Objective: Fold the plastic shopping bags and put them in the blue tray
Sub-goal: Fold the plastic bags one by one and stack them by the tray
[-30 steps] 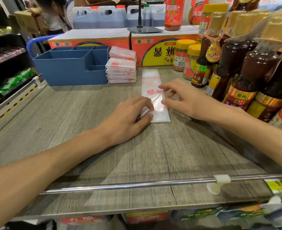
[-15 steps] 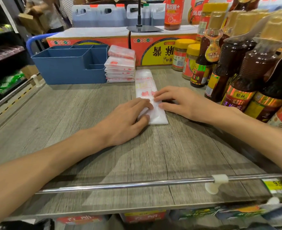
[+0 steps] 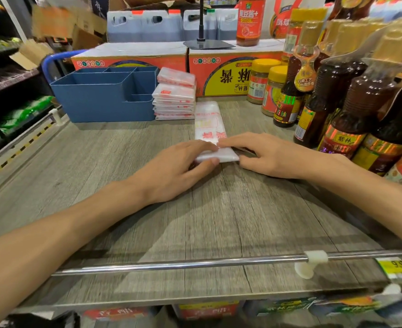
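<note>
While both hands press flat, bag (image 3: 209, 129) near end lies under left grip (image 3: 183, 166) and right grip (image 3: 264, 157).

The tray (image 3: 105, 100) sits at the back left of the shelf (image 3: 124, 209). A pile of folded bags (image 3: 175, 98) is just right of it. Bottles (image 3: 351, 95) stand at the right. Between them lies 1 long bag (image 3: 209, 124), with both hands (image 3: 181, 169) on its near end.
</note>
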